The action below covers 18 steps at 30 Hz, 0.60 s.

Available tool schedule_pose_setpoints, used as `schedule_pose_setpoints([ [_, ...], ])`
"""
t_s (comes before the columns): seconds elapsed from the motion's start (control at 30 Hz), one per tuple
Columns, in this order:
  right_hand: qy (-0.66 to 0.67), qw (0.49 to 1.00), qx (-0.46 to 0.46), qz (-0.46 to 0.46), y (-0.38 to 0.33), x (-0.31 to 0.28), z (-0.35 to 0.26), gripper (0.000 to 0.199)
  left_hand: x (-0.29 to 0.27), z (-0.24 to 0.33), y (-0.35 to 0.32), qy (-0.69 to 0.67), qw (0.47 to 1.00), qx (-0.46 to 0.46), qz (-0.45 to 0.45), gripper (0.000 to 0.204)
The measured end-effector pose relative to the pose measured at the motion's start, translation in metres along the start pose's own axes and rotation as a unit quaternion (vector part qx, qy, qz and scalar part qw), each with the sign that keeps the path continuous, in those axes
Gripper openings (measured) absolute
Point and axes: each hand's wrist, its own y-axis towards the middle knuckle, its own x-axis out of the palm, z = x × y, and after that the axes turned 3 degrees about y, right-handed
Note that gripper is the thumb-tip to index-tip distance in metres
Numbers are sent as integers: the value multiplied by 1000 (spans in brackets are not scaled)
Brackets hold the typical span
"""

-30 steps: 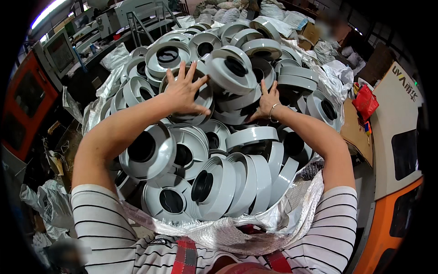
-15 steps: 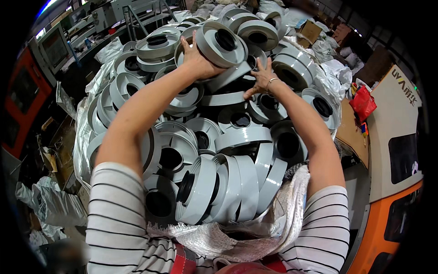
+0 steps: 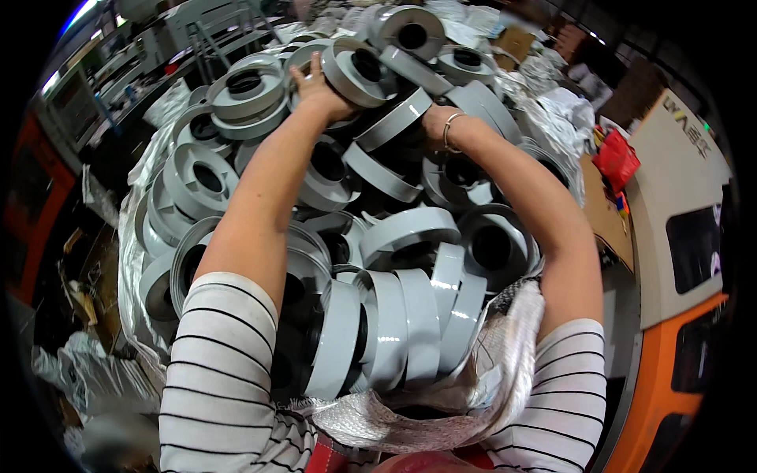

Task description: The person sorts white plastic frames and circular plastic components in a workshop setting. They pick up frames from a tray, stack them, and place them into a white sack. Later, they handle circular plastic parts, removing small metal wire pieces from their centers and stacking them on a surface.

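Hands, left hand (image 3: 315, 85) and right hand (image 3: 432, 120), should grip the top gray ring (image 3: 359, 72) with fingers tight and lift it straight off the big ring pile (image 3: 378, 236).

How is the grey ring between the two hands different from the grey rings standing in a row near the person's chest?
The held ring is lifted above the heap, its dark centre hole showing, with the left hand against its side; the right hand is mostly hidden. The row of rings stands on edge, side by side, resting on silvery wrap. Both are grey and round.
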Motion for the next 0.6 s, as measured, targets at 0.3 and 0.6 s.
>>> schedule_pose_setpoints([
  [0.3, -96, 989, 45, 107, -198, 8, -16, 71, -26, -4, 0, -23, 998, 3, -64, 99],
  [0.6, -69, 974, 204, -66, -154, 14, 42, 88, -126, -60, -82, 47, 966, 131, -219, 100],
])
